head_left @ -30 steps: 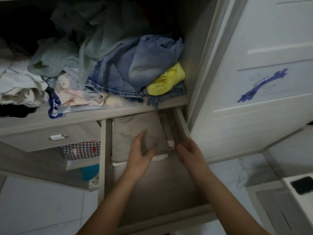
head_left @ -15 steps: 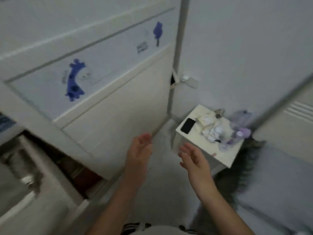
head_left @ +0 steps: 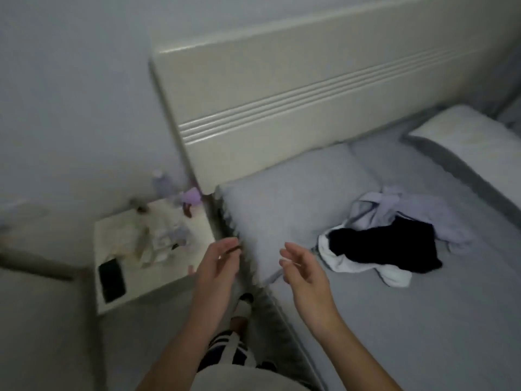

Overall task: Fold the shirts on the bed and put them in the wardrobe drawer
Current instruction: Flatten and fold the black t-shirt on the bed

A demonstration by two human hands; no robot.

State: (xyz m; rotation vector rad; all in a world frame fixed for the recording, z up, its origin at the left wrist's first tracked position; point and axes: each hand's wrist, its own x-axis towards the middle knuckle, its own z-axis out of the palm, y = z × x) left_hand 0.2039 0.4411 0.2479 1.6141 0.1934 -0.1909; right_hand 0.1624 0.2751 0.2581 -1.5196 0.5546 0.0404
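Your left hand and right hand are both empty, fingers relaxed and loosely spread, raised side by side in front of you and holding nothing. A second ago those hands were in the open wardrobe drawer, settling a folded garment; your view has since swung off the wardrobe, past the nightstand, and onto the bed. Judgement: one shirt is stowed and you are returning for the next. Remaining work lies in a loose pile on the bed, to the right of your right hand and well short of the headboard: a black shirt on top, a white shirt under its near edge, a lilac shirt on the headboard side. All three are crumpled, overlapping and unfolded. Neither hand touches the pile. The lilac garment shows bunched, twisted fabric; expect to shake it out before folding. The nightstand beside the bed carries a dark phone and blurred small items.
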